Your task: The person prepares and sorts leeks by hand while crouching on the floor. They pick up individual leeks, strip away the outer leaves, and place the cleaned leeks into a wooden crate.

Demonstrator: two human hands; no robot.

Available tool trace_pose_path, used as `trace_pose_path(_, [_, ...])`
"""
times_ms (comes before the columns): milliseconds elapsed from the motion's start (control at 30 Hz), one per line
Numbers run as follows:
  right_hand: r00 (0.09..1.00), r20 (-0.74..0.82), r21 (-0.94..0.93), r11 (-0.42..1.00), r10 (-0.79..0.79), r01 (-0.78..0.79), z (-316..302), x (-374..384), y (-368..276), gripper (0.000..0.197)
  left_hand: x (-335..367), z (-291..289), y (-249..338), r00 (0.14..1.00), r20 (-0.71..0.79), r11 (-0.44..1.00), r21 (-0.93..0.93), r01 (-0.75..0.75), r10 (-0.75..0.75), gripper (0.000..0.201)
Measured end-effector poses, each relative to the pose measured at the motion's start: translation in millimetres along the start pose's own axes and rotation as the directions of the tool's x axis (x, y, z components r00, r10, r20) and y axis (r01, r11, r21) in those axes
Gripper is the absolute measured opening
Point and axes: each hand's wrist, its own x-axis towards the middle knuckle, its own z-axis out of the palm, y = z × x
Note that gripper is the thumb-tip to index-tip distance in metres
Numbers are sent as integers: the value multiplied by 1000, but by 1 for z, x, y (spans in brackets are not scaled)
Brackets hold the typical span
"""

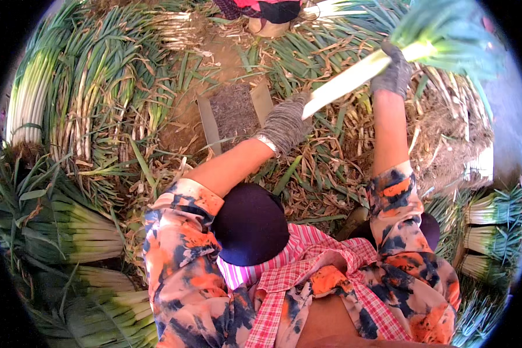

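A thick leek (348, 86) with a white stalk slants up to the right in front of me, its green leaves (449, 35) fanning out at the upper right. My right hand (393, 72), in a grey knit glove, is wrapped round the stalk just below the leaves. At the stalk's lower end is my left hand (285, 124), gloved alike, with its fingers closed at the white end. The leek's end partly covers those fingertips. Just beyond the left hand, an open tray-like box (207, 119) holds dark, crumbly matter.
Leeks lie in heaps at the left (87, 87), with tied bundles (90, 229) nearer me. More bundles (484, 238) are stacked at the right. Rooty stalks (458, 116) pile up beyond my right arm. Dry leaves cover the ground. Another person (266, 8) sits at the far edge.
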Motion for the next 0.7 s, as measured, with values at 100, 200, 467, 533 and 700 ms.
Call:
trace_pose_path(100, [995,-68,-3,997,-72,72,52,6,41,43,12,-3,-32,989,-46,983,-123,135,-142,41])
trace_pose_path(200, [988,51,-154,976,-146,152,102,37,115,45,23,-10,-84,958,-175,971,-117,210,-228,38])
trace_pose_path(467, [981,196,-783,602,-2,157,133,37,301,63,10,47,-182,730,-45,722,-198,662,-682,45])
trace_pose_path(533, [987,152,-872,476,47,111,144,21,337,67,-6,67,-219,727,-68,708,-306,636,-683,46])
trace_pose_path(700, [933,-3,-990,128,360,-53,141,10,411,97,-21,79,-244,641,107,480,-571,666,-760,55])
